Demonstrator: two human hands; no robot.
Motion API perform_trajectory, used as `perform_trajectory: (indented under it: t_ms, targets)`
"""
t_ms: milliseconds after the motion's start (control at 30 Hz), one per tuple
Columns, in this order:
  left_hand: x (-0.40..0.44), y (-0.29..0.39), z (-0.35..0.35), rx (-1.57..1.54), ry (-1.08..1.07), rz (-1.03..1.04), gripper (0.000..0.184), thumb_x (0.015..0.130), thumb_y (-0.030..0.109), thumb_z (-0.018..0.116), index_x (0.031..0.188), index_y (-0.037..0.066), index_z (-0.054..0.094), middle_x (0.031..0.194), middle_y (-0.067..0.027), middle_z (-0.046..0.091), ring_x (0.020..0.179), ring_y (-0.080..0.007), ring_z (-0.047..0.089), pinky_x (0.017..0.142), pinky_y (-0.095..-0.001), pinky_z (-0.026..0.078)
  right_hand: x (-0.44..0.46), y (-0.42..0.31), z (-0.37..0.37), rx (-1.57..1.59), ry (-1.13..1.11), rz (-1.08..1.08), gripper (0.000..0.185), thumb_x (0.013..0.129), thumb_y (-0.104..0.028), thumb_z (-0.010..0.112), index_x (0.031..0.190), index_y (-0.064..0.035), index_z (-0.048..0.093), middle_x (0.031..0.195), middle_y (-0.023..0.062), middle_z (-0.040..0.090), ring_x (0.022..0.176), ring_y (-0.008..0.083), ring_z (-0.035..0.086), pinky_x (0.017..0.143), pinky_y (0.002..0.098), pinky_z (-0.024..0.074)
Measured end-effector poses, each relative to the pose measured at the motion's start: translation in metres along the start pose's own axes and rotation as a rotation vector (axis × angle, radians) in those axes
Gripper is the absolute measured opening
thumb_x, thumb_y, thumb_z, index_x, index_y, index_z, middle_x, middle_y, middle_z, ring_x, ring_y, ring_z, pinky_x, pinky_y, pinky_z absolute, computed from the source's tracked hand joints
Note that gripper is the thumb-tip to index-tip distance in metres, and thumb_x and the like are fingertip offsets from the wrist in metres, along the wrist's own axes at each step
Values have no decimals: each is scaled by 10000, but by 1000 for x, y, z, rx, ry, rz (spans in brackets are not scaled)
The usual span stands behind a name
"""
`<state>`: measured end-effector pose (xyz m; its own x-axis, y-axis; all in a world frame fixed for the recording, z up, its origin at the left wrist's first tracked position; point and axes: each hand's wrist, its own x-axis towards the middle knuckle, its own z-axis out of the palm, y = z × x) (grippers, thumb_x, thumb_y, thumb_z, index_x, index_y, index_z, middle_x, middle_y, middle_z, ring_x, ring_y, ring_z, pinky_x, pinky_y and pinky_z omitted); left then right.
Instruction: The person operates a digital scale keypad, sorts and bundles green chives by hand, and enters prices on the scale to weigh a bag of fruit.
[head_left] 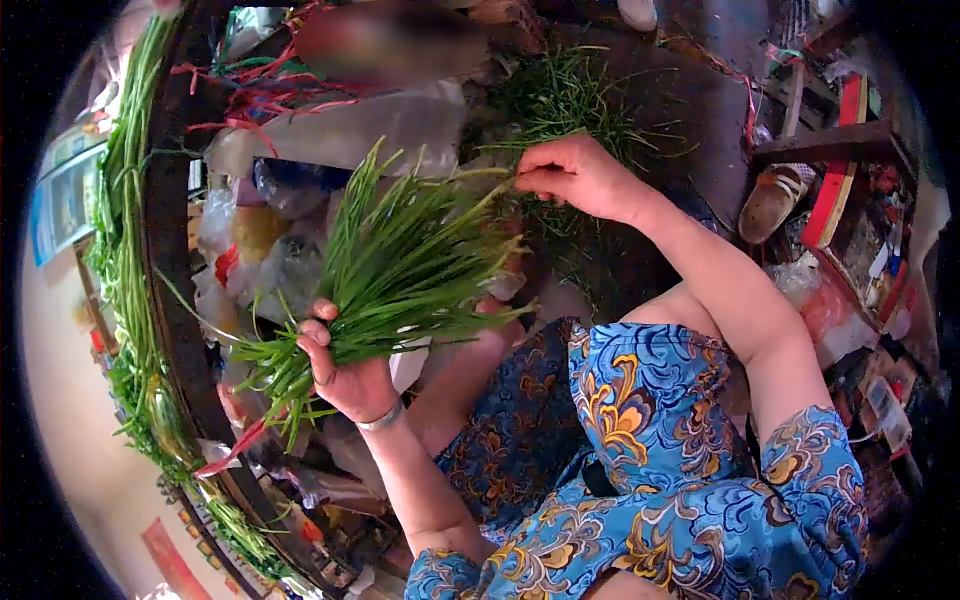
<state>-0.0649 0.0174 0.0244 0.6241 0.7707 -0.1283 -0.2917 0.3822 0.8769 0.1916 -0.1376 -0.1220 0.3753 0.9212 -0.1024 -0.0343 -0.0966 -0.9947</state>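
Note:
My left hand (350, 375), with a metal band at the wrist, is closed round the lower part of a thick bunch of garlic chives (410, 255). The long green leaves fan out up and to the right from its fingers, and shorter ends stick out below. To the right, my right hand (575, 178) pinches the end of a chive stalk at the upper edge of the bunch; the fingertips partly hide it. Just beyond that hand, a loose heap of thin green stalks (590, 95) lies on the dark floor.
Long green vegetables (135, 190) line a ledge on the left. Red ties (265, 85) hang near a pale plastic sheet (350, 130). Filled plastic bags (260, 225) sit behind the bunch. On the right are a shoe (768, 205) and a wooden frame (825, 145).

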Motion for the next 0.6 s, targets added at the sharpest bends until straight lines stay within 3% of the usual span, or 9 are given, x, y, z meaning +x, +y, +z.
perform_trajectory:
  t_ms: [33, 67, 100, 133, 233, 333, 500, 600]
  targets:
    - [1, 1, 0, 0, 2, 0, 224, 945, 299, 514, 827, 110, 497, 1053, -49, 521, 1062, -289, 491, 946, -509, 410, -2, 1, -4, -39, 0, 23, 126, 861, -138, 625, 829, -16, 623, 652, 15, 583, 575, 81, 535, 525, 236, 420]
    - [2, 2, 1, -2, -13, 8, 221, 948, 298, 511, 827, 112, 497, 1049, -48, 525, 1060, -288, 492, 955, -504, 401, -3, 8, -8, -64, 20, 96, 186, 838, -235, 634, 829, -49, 633, 682, 91, 622, 597, 203, 599, 585, 341, 470]
    - [2, 3, 1, -5, -29, 18, 219, 950, 297, 508, 828, 115, 497, 1045, -46, 529, 1057, -287, 493, 964, -500, 392, -3, 22, -10, -114, 121, 26, 203, 828, -263, 638, 826, -60, 642, 698, 104, 630, 627, 227, 613, 602, 366, 478]
    - [3, 5, -1, -20, -44, 20, 216, 951, 292, 507, 826, 116, 498, 1041, -45, 534, 1051, -282, 496, 973, -500, 380, -6, 27, -15, -206, 205, 73, 202, 827, -268, 640, 826, -66, 651, 713, 115, 634, 667, 244, 624, 626, 386, 482]
    - [1, 9, -2, -9, -23, 49, 209, 952, 288, 507, 832, 117, 506, 1019, -40, 542, 1051, -267, 494, 977, -500, 376, -4, 35, -22, -707, 187, 176, 248, 838, -294, 640, 957, -78, 665, 920, 146, 660, 924, 261, 629, 806, 399, 484]
    - [-1, 6, -5, -14, 20, 59, 235, 956, 298, 496, 831, 101, 469, 1013, -57, 480, 1052, -302, 484, 941, -521, 401, -3, 24, -18, -907, 149, 135, 305, 822, -327, 658, 989, -72, 655, 963, 146, 653, 956, 262, 618, 833, 382, 472]
    - [-5, 2, 1, -19, 1, 42, 240, 952, 297, 505, 832, 94, 460, 996, -73, 469, 1021, -295, 485, 930, -503, 406, 6, -14, -2, -302, 3, -111, 408, 795, -383, 687, 1042, -62, 639, 1034, 145, 641, 1010, 264, 599, 879, 356, 451]
    - [-8, -3, 1, 197, 236, 50, 247, 923, 296, 561, 827, 92, 460, 986, -80, 475, 998, -275, 490, 906, -468, 412, 11, -20, 23, -88, -106, -57, 471, 779, -416, 705, 1074, -56, 630, 1077, 145, 634, 1042, 265, 587, 907, 339, 438]
